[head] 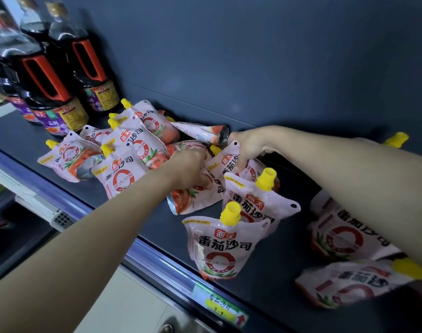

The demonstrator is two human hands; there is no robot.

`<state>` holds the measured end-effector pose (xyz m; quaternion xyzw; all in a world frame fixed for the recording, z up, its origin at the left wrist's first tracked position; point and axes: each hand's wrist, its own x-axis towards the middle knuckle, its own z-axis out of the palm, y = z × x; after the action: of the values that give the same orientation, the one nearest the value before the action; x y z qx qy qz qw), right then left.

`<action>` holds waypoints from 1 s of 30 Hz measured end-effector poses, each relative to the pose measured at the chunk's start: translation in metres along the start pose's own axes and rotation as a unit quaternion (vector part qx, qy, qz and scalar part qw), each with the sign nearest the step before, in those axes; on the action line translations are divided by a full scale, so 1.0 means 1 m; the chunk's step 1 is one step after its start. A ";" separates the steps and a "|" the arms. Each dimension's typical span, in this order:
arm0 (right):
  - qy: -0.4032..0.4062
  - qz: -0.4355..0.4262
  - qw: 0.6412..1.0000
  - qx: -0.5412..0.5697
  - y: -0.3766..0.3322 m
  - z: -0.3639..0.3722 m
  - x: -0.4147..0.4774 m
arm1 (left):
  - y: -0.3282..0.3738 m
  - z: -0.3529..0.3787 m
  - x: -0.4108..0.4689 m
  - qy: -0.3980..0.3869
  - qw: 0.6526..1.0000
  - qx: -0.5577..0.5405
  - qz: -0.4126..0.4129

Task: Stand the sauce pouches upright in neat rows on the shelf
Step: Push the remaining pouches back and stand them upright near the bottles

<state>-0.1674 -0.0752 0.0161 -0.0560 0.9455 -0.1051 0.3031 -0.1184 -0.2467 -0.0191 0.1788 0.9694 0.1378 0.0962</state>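
Several pink-and-white sauce pouches with yellow spouts crowd the dark shelf [265, 272]. Two stand upright in a row at the front, the near pouch [223, 246] and the one behind it [258, 205]. My left hand [189, 169] grips a pouch [193, 198] that lies flat in the middle. Behind it, my right hand [246, 147] pinches the top edge of an upright pouch [225, 164]. A jumble of pouches [130, 150] leans and lies at the left. Two more pouches [344, 236] lie at the right under my right arm.
Three large dark soy sauce bottles [49, 92] with red handles stand at the shelf's back left. A blue price rail [157, 258] with a green and yellow tag [219, 306] runs along the front edge. The dark back wall [253, 56] closes the shelf.
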 end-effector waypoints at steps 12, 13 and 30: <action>0.109 -0.012 0.994 -0.011 0.014 -0.021 -0.034 | 0.017 0.007 0.012 -0.030 0.997 0.067 0.022; 0.127 -0.013 0.992 -0.015 0.015 -0.023 -0.039 | 0.019 0.007 0.013 -0.030 0.997 0.062 0.022; 0.229 0.069 0.970 0.042 0.042 -0.038 -0.081 | 0.035 -0.004 0.029 -0.088 0.992 -0.090 -0.028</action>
<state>-0.1257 -0.0139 0.0823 0.0477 0.9860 -0.1334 0.0876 -0.1347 -0.2055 -0.0089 0.1541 0.9453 0.2057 0.2010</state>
